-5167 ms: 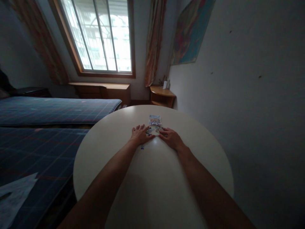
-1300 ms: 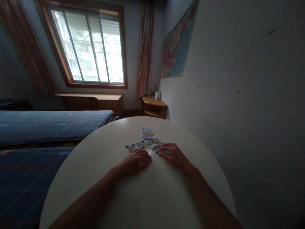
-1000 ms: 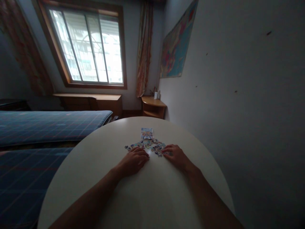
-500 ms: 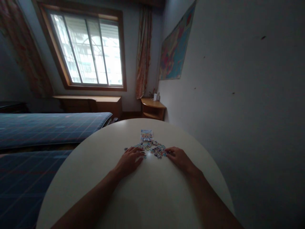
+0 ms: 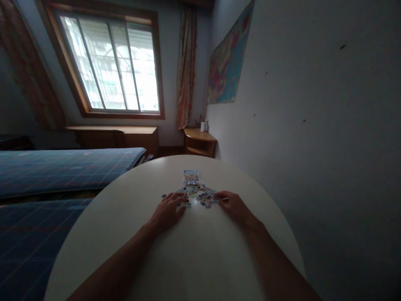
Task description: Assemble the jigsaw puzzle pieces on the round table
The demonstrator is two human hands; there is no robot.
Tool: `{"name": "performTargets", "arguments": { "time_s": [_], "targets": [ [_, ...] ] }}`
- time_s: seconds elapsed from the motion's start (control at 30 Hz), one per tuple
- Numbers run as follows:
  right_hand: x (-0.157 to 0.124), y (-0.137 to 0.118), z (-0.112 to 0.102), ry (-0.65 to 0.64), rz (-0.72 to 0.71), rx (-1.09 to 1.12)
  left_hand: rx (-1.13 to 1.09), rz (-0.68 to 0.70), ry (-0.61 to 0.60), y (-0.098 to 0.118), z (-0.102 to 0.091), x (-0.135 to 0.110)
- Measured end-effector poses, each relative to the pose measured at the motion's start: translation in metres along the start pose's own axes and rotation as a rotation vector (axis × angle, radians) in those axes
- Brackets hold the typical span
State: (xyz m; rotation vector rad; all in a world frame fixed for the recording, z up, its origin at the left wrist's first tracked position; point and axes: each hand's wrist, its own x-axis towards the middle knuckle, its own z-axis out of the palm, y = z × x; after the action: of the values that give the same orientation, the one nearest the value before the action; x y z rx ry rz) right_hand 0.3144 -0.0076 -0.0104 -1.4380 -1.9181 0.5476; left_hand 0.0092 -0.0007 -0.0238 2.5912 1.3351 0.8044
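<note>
A loose heap of small jigsaw puzzle pieces [image 5: 206, 199] in mixed colours lies on the white round table [image 5: 194, 251]. Over the heap's left side rests my left hand [image 5: 169, 208], palm down with its fingers apart, touching some pieces. At the right edge of the heap is my right hand [image 5: 233, 205], its thumb and fingers pinched on what looks like a pale puzzle piece [image 5: 223, 199]. Just beyond the heap lies a small printed picture card [image 5: 191, 177], flat on the table.
To the left stands a bed with a blue plaid mattress [image 5: 72, 167]. A wooden desk [image 5: 134, 130] is under the window, and a corner shelf [image 5: 200, 134] holds small items. The wall [image 5: 313, 167] with a map [image 5: 228, 62] runs along the right.
The view has shifted slightly. A pale piece now shows between my right thumb and fingers. My left hand stays spread over the pieces.
</note>
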Motion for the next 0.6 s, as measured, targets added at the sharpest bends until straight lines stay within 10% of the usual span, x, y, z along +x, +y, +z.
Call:
{"name": "performTargets", "arguments": {
  "time_s": [0.6],
  "targets": [
    [-0.006,-0.002,-0.012,-0.067,0.035,-0.107,-0.066,0.262,-0.072,0.003,-0.004,0.001]
  ]
}}
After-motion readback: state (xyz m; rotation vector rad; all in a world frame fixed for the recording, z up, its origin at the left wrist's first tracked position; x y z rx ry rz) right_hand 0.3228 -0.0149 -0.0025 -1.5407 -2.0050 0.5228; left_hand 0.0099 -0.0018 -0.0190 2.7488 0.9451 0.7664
